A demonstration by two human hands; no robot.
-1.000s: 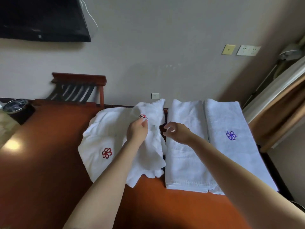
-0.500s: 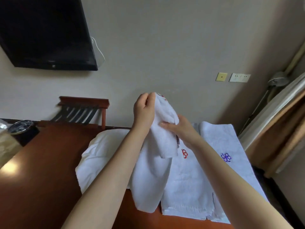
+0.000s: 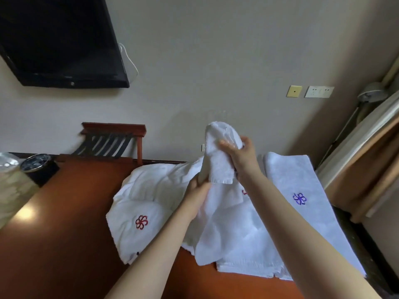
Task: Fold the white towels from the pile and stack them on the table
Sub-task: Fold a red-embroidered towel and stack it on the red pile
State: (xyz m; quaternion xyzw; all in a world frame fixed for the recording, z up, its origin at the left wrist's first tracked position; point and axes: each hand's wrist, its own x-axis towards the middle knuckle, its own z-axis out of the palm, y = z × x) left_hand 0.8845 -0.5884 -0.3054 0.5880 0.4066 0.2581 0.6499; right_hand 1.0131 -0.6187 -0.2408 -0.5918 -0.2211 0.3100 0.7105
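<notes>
- The reddish-brown surface [image 3: 64, 234] carries a folded towel with a purple flower [image 3: 302, 180] at its right end.
- Just left of that folded towel, the right hand [image 3: 239, 154] curls round the top of a lifted white towel [image 3: 218, 162]. The left hand [image 3: 197, 190] grips it lower down.
- Further left lies the loose pile [image 3: 151, 190], showing a red flower.
- Well left stand a wooden luggage rack [image 3: 112, 139] and a dark round container [image 3: 40, 167].
- Above the folded towel, sockets [image 3: 319, 91] sit on the beige wall, with a black television [image 3: 60, 39] far up-left.
</notes>
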